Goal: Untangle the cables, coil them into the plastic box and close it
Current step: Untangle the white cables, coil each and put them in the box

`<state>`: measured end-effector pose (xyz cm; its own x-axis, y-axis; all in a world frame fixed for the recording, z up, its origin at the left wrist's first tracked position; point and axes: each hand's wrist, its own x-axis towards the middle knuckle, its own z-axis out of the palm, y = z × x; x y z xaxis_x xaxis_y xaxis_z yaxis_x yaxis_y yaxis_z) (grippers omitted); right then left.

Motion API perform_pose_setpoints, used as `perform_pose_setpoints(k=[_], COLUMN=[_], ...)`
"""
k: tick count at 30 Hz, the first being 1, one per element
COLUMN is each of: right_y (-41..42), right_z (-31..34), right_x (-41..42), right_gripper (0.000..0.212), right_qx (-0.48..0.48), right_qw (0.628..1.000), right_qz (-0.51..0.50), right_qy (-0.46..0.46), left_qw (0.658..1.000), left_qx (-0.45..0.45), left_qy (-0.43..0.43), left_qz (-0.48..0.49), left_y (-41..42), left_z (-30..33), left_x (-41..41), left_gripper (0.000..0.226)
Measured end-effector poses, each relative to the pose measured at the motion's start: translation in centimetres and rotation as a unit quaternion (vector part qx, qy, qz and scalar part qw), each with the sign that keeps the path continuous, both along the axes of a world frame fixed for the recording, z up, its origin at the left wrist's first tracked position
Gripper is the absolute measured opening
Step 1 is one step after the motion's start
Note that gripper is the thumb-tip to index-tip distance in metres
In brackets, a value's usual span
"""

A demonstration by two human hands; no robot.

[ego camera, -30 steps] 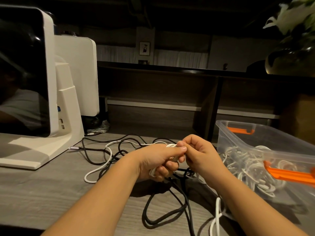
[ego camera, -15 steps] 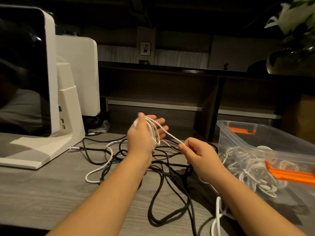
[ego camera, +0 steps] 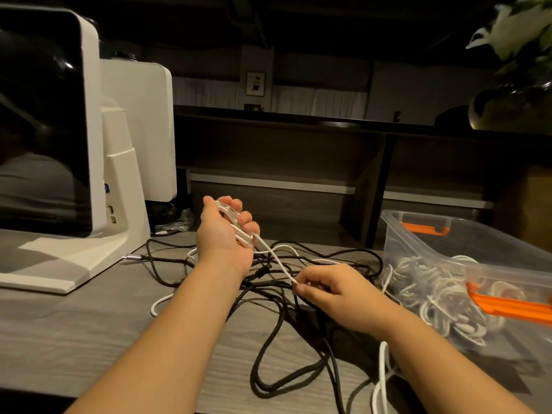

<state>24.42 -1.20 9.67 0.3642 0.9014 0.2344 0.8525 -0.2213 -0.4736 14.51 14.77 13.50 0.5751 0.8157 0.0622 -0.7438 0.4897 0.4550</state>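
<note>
The left hand (ego camera: 226, 234) is holding loops of white cable (ego camera: 276, 258) wound around its raised fingers. A free strand is running down to the right hand (ego camera: 331, 289), which is pinching it between thumb and forefinger. Black cables (ego camera: 277, 327) are lying tangled on the desk (ego camera: 89, 318) beneath both hands. Right of the right hand, the plastic box (ego camera: 466, 249) is sitting open, containing coiled white cables.

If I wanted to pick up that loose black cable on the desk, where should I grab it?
Probably at the black cable's big loop nearest you, coming straight down from above: there it lies flat on the desk, apart from the tangle and both hands.
</note>
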Motion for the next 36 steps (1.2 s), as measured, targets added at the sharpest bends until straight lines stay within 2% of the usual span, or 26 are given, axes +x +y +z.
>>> perform_pose_setpoints(k=[2, 4, 5, 7, 10, 12, 14, 16, 20, 21, 23, 27, 30, 33, 36], right_y=[-0.2, -0.5, -0.6, -0.6, -0.5, -0.4, -0.5, -0.4, -0.5, -0.5, -0.4, -0.4, -0.3, -0.2, -0.2], right_z=[0.0, 0.1, 0.2, 0.4, 0.3, 0.2, 0.1, 0.1, 0.3, 0.3, 0.3, 0.4, 0.5, 0.5, 0.5], right_x=[-0.2, -0.5, -0.6, -0.7, -0.5, -0.1, 0.2, 0.3, 0.5, 0.6, 0.4, 0.2, 0.3, 0.3, 0.4], right_gripper=[0.015, 0.017, 0.018, 0.018, 0.015, 0.013, 0.010, 0.011, 0.018, 0.020, 0.026, 0.028, 0.029, 0.032, 0.028], right_qx=[-0.017, 0.020, 0.052, 0.117, 0.209, 0.256, 0.257, 0.231, 0.191, 0.179, 0.148, 0.105, 0.136, 0.183, 0.161], right_qw=[0.999, 0.997, 0.994, 0.987, 0.973, 0.960, 0.959, 0.966, 0.975, 0.978, 0.985, 0.992, 0.989, 0.980, 0.983], right_qz=[0.040, 0.070, 0.078, 0.080, 0.049, 0.005, -0.026, -0.025, -0.014, -0.010, -0.008, -0.023, -0.049, -0.072, -0.086], right_qy=[0.013, 0.037, 0.050, 0.070, 0.083, 0.111, 0.119, 0.114, 0.110, 0.101, 0.086, 0.061, 0.030, 0.023, -0.023], left_qw=[0.991, 0.954, 0.928, 0.877, 0.800, 0.756, 0.721, 0.695, 0.637, 0.624, 0.615, 0.624, 0.651, 0.683, 0.659], left_qx=[0.059, 0.164, 0.225, 0.326, 0.405, 0.414, 0.413, 0.443, 0.525, 0.536, 0.544, 0.549, 0.549, 0.512, 0.528], left_qy=[0.091, 0.200, 0.249, 0.337, 0.431, 0.427, 0.392, 0.380, 0.373, 0.375, 0.379, 0.378, 0.358, 0.334, 0.348], left_qz=[0.083, 0.154, 0.160, 0.104, -0.103, -0.272, -0.395, -0.419, -0.424, -0.427, -0.427, -0.408, -0.383, -0.400, -0.408], left_y=[0.3, 0.2, 0.1, -0.7, -2.2, -2.7, -2.9, -2.8, -2.9, -3.1, -3.3, -3.4, -3.5, -3.3, -3.0], left_z=[0.0, -0.1, -0.1, -0.3, -0.7, -1.1, -1.5, -1.7, -1.5, -1.4, -1.4, -1.7, -1.7, -1.5, -1.4], left_x=[0.1, 0.2, 0.3, 0.7, 0.5, 0.2, -0.1, -0.2, -0.3, -0.3, -0.4, -0.3, -0.1, -0.3, -0.5], left_gripper=[0.035, 0.033, 0.032, 0.038, 0.066, 0.077, 0.074, 0.060, 0.009, 0.005, 0.006, 0.007, 0.015, 0.019, 0.021])
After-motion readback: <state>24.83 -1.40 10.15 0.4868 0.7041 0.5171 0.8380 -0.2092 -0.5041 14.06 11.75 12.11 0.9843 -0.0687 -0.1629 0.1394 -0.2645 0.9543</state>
